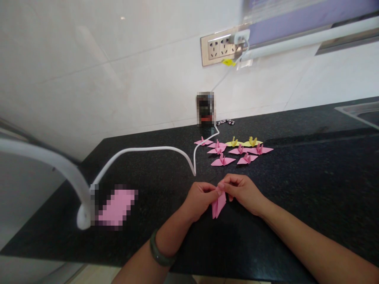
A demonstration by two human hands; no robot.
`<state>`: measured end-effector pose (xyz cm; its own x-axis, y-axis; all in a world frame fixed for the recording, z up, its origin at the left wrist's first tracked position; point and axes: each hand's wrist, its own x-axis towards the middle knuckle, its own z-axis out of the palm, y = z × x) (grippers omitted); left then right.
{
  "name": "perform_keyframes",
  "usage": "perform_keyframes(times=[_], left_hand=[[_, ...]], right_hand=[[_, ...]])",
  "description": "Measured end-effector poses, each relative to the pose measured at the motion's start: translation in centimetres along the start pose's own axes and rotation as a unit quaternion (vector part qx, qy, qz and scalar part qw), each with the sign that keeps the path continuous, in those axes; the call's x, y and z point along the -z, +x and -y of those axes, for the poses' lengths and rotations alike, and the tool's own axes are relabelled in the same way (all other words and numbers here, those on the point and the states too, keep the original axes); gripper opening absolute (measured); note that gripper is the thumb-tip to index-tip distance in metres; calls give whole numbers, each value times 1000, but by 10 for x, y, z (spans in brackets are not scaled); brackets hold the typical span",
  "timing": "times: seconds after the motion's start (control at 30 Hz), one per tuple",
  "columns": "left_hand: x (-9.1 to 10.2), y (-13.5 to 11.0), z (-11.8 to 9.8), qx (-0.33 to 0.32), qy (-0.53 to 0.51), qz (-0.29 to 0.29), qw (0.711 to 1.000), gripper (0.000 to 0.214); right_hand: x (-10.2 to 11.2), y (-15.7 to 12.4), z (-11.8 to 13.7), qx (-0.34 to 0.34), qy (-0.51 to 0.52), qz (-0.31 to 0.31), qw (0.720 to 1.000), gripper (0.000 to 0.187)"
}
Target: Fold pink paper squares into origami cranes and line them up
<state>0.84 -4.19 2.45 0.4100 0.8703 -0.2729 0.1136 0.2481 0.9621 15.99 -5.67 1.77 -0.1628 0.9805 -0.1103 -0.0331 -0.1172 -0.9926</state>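
A folded pink paper piece point(218, 204) hangs between both hands just above the black countertop point(310, 185). My left hand point(199, 200) pinches its upper left edge with fingers closed. My right hand point(242, 190) pinches the top from the right, fingers curled. A dark green bangle point(160, 254) circles my left wrist. Beyond the hands lie several finished paper cranes, most of them pink point(222, 160), with two yellow ones point(242, 142) at the back.
A stack of pink paper point(117, 208) lies at the left beside a white clamp stand point(71, 177). A white cable point(166, 149) runs across the counter to a dark object point(206, 110) at the wall. A wall socket point(220, 48) is above; a sink edge point(359, 112) is at far right.
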Motion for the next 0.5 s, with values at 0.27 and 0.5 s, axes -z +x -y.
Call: perform_keyframes(times=[0.27, 0.5], left_hand=[[0, 3, 1, 0, -101, 23, 995, 38], [2, 5, -1, -35, -150, -72, 985, 37]], right_hand=[[0, 0, 0, 41, -36, -106, 993, 23], [2, -6, 5, 158, -85, -57, 982, 27]])
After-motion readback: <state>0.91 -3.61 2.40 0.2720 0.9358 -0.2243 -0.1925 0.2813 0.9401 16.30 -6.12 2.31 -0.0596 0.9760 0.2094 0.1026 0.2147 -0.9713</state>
